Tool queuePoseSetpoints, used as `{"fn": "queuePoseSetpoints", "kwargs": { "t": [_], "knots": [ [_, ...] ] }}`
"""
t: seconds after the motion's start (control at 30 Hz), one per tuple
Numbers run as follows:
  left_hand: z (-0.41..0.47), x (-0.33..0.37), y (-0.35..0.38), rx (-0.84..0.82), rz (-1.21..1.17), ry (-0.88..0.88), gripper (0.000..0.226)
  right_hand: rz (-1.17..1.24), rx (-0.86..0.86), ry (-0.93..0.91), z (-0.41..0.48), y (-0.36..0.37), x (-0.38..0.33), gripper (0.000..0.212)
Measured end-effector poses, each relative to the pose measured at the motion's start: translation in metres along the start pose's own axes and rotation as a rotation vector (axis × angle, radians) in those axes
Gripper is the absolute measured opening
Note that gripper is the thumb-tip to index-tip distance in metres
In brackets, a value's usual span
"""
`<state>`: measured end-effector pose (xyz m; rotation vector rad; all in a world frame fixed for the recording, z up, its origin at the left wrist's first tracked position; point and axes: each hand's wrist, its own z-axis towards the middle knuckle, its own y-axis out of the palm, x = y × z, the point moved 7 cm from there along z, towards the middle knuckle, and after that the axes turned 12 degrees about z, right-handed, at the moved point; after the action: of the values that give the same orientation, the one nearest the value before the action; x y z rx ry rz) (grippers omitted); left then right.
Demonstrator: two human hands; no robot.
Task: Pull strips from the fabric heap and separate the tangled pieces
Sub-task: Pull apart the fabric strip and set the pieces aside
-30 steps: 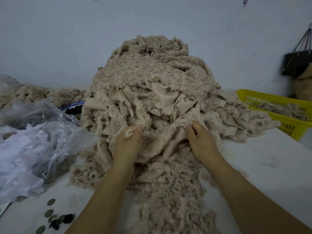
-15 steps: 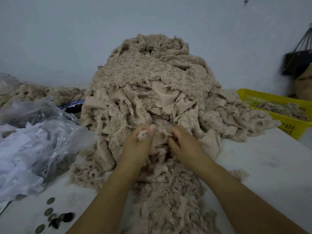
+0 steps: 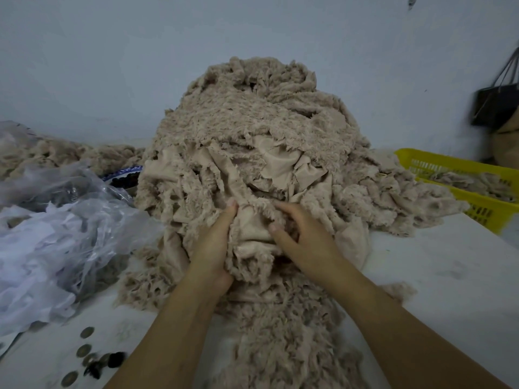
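Fabric heap (image 3: 252,130) of beige fleecy strips towers at the centre of the white counter (image 3: 449,290), its loose ends spilling toward 6 o'clock between the forearms. Left hand (image 3: 213,242) is clamped on a bunched fold (image 3: 250,234) at the heap's foot, thumb lying up along it. Right hand (image 3: 304,245), at 3 o'clock of the left, has its fingers curled into the same fold's fuzzy edge. Crumpled plastic bags (image 3: 56,228) lie at 9 o'clock, a yellow basket (image 3: 438,164) holding more strips at 3 o'clock, small round discs (image 3: 84,350) at 7 o'clock
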<state>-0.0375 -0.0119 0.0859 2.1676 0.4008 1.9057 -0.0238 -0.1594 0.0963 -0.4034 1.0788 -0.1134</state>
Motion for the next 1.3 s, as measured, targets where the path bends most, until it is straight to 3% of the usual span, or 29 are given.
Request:
{"fn": "queuePoseSetpoints", "kwargs": {
  "t": [0.03, 0.1, 0.2, 0.3, 0.4, 0.5, 0.6, 0.7, 0.8, 0.87, 0.93, 1.1, 1.2, 1.3],
  "knots": [
    [-0.001, -0.001, 0.003, -0.026, 0.009, -0.013, 0.051, -0.062, -0.014, -0.006, 0.002, 0.002, 0.004, 0.008],
    [-0.001, -0.001, 0.003, -0.066, -0.01, -0.019, 0.047, -0.17, 0.042, -0.002, 0.006, -0.004, 0.014, 0.024],
    [-0.002, 0.01, 0.003, -0.179, -0.202, 0.046, 0.053, -0.253, 0.152, 0.144, 0.01, -0.029, 0.035, 0.024],
    [0.001, 0.016, -0.003, -0.138, -0.235, 0.082, 0.051, -0.188, 0.213, 0.213, 0.006, -0.045, 0.041, 0.03],
    [0.007, 0.006, -0.007, -0.036, -0.171, 0.035, 0.047, -0.093, 0.199, 0.093, 0.002, -0.031, 0.014, 0.046],
    [0.006, 0.003, -0.006, 0.027, -0.068, 0.076, 0.039, 0.17, 0.153, -0.009, -0.004, -0.013, -0.008, 0.063],
    [0.007, -0.001, -0.006, 0.019, -0.019, 0.089, 0.037, 0.298, -0.014, 0.098, -0.005, 0.008, -0.003, 0.05],
    [0.007, -0.004, 0.0, -0.05, -0.013, 0.057, 0.027, 0.213, 0.023, 0.132, -0.001, 0.004, 0.008, 0.02],
    [0.008, -0.007, 0.001, -0.066, 0.03, 0.047, 0.027, 0.372, 0.203, 0.119, 0.003, -0.015, 0.01, 0.02],
    [0.01, -0.009, -0.004, -0.02, 0.159, 0.054, 0.032, 0.456, 0.295, 0.124, 0.004, -0.026, 0.009, 0.023],
    [0.01, -0.006, -0.007, 0.024, 0.313, 0.088, 0.022, 0.504, 0.343, 0.14, 0.004, -0.031, 0.01, 0.024],
    [0.008, 0.007, -0.009, -0.014, 0.31, 0.166, 0.023, 0.672, 0.344, 0.175, 0.004, -0.03, 0.012, 0.024],
    [0.008, 0.005, -0.008, -0.061, 0.236, 0.127, 0.032, 0.728, 0.333, 0.176, 0.004, -0.029, 0.01, 0.018],
    [0.0, 0.002, 0.008, -0.193, 0.44, 0.143, 0.051, 0.671, 0.318, 0.18, 0.003, -0.027, 0.01, 0.021]
  ]
}}
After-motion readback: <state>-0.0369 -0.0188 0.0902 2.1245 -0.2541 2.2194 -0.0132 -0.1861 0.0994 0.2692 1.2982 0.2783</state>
